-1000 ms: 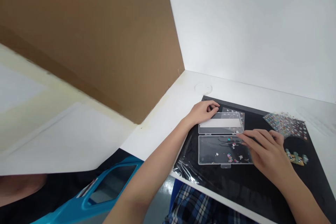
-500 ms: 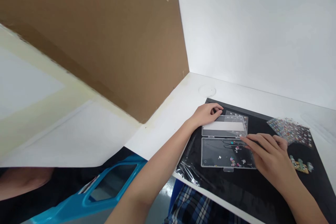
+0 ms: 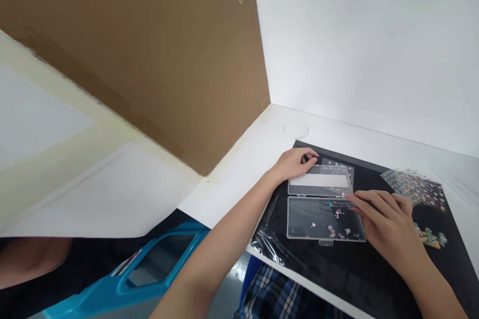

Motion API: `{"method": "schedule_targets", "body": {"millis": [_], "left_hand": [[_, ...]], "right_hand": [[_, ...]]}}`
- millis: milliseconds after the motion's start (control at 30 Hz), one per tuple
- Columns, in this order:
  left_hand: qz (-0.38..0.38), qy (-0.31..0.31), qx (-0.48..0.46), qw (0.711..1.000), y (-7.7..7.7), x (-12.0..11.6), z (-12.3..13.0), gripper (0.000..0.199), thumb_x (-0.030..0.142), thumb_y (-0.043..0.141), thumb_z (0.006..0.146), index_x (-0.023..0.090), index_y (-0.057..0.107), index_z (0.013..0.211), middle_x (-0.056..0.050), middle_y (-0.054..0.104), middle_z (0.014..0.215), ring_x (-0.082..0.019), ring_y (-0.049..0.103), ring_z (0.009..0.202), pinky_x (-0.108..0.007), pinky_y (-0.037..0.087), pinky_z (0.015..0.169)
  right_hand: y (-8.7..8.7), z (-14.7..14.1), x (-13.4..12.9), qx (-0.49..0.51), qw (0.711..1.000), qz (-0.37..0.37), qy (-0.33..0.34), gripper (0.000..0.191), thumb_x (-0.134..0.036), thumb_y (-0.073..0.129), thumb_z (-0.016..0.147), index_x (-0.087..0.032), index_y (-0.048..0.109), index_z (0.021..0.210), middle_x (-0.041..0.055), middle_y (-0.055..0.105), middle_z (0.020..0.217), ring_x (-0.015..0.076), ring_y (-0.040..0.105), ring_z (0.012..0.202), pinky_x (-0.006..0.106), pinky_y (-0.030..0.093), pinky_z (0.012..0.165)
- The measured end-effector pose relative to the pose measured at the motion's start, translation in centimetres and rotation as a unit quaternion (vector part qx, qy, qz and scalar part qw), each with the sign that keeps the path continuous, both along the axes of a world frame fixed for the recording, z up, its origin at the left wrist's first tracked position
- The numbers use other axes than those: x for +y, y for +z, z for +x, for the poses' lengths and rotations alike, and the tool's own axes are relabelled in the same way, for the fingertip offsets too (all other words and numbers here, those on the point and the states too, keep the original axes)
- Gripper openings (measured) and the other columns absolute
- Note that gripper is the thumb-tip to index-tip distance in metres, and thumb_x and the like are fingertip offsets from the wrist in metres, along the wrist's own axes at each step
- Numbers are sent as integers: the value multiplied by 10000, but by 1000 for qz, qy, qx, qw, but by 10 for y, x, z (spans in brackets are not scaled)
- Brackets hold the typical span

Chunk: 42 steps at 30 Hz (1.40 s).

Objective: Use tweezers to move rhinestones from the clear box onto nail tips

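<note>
Two upright panels, a brown cardboard sheet (image 3: 130,60) and a white board (image 3: 366,35), are joined at a corner behind a white tabletop (image 3: 262,144). A black mat (image 3: 348,279) is laid on that tabletop, and a blue plastic object (image 3: 127,279) is seen below the tabletop's edge at the left. A clear plastic box (image 3: 322,204) is placed open on the mat, its two halves side by side, with tiny rhinestones (image 3: 335,227) scattered in the nearer half. The left hand (image 3: 295,163) is rested at the far half's corner, fingers curled. The right hand (image 3: 389,224) overlaps the box's right edge, fingers close together; whether anything is gripped by either hand cannot be told. A glittering sticker sheet (image 3: 413,188) is spread beyond the right hand, and a crinkled clear bag (image 3: 267,249) lies beside the box.
</note>
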<state>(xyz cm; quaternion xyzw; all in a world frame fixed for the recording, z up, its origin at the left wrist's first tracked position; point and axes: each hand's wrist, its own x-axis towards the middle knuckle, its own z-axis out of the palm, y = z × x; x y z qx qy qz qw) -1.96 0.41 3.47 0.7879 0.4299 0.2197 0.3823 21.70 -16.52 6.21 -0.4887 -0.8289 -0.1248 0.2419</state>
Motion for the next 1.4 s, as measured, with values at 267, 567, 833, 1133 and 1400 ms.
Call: {"method": "schedule_targets", "body": {"millis": [267, 567, 833, 1133, 1400], "left_hand": [[5, -1, 0, 1000, -1, 0, 0, 216, 314, 611, 972, 253, 747, 1128, -12, 808, 1027, -181, 698, 837, -340, 530, 774], [10, -2, 3, 1000, -3, 1, 0, 226, 315, 609, 970, 256, 749, 1137, -14, 807, 1029, -182, 695, 830, -342, 535, 779], [12, 0, 5, 1000, -2, 1, 0, 221, 301, 616, 974, 245, 751, 1141, -14, 803, 1021, -179, 685, 822, -334, 517, 765], [7, -3, -3, 1000, -4, 1, 0, 216, 301, 618, 973, 243, 747, 1137, -11, 804, 1019, -175, 687, 816, -324, 507, 746], [2, 1, -5, 1000, -2, 1, 0, 217, 295, 624, 976, 226, 749, 1139, -13, 806, 1010, -166, 686, 813, -311, 491, 734]], "right_hand": [[0, -2, 2, 4, 1000, -18, 7, 327, -108, 582, 997, -286, 683, 1252, 33, 784, 1065, 204, 694, 977, 397, 354, 901], [2, -3, 1, 17, 999, -26, 13, 418, -93, 593, 971, -310, 678, 1318, 26, 784, 1097, 201, 693, 999, 394, 349, 904], [-2, -6, -5, 34, 999, -20, 1, 437, -11, 537, 951, -303, 690, 1238, 35, 772, 1114, 204, 677, 1057, 396, 334, 951], [-1, -6, -7, 6, 1000, -12, 0, 516, 48, 516, 889, -285, 684, 1246, 45, 770, 1133, 227, 656, 1087, 405, 315, 957], [7, -11, -6, -9, 1000, 22, 13, 406, 5, 537, 962, -266, 676, 1231, 45, 771, 1098, 203, 667, 1037, 377, 362, 938]]}}
